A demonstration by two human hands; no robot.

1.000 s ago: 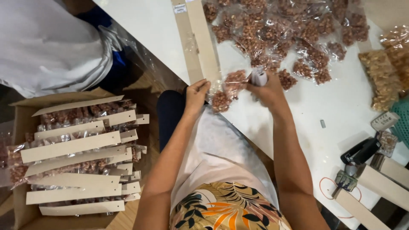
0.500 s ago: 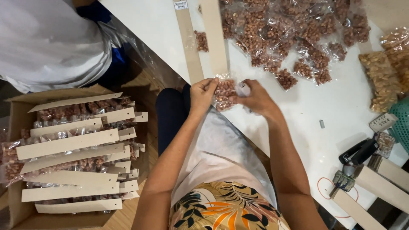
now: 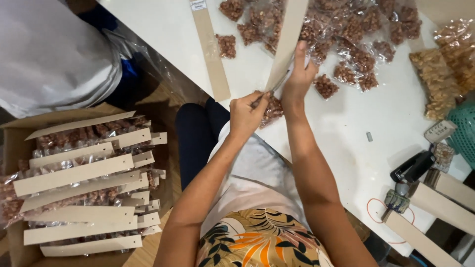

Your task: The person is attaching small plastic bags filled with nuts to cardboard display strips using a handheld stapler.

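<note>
— Where was the cardboard strip (image 3: 286, 47), and who had hold of it?

— It slanted up across the white table (image 3: 316, 148). The right hand (image 3: 298, 79) was closed on it partway along, fingers wrapped round something small and pale that I could not identify. The left hand (image 3: 246, 114) was pinched shut on the strip's lower end, where a small bag of nuts (image 3: 272, 110) sat touching the strip.

— How far along did the work look?

— Well underway, I'd judge. Left of the strip, off the table, a cardboard box (image 3: 15, 148) was stacked with finished strips (image 3: 74, 174), each hung with bags. But a heap of loose nut bags (image 3: 346, 39) lay beyond the strip, and a spare strip (image 3: 212, 54) just left of it, so plenty remained.

— Anything else nearby?

— A black stapler (image 3: 413, 167) well right of the strip, and another person's grey clothing (image 3: 49, 54) far left.
</note>
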